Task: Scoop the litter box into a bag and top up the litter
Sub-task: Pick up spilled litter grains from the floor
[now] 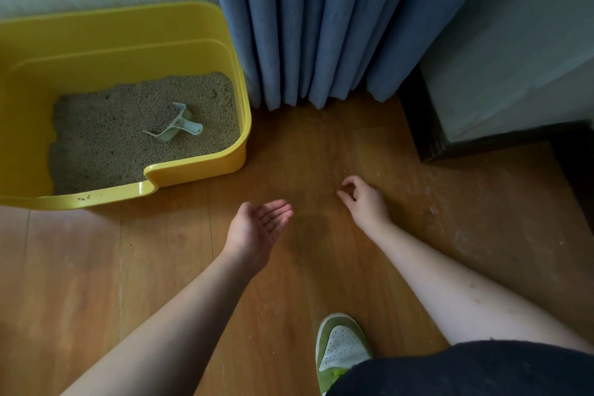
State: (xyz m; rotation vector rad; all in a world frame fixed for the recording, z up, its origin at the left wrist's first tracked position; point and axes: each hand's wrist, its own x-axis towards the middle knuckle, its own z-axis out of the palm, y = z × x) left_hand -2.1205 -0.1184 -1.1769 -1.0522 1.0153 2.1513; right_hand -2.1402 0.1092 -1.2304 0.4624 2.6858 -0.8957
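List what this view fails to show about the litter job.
- Bag: none in the head view; if there is one, it lies outside the frame.
- Litter box: its left side is cut off by the frame edge.
- Scoop: partly sunk in litter, so its bowl is hidden.
- Left hand: dark specks in the palm, too small to identify.
- Right hand: fingertips curled at the floor; any pinched grain is too small to see.

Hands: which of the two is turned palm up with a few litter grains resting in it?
The left hand, cupped palm up near the yellow litter box. The right hand faces palm down, fingers curled toward the floor.
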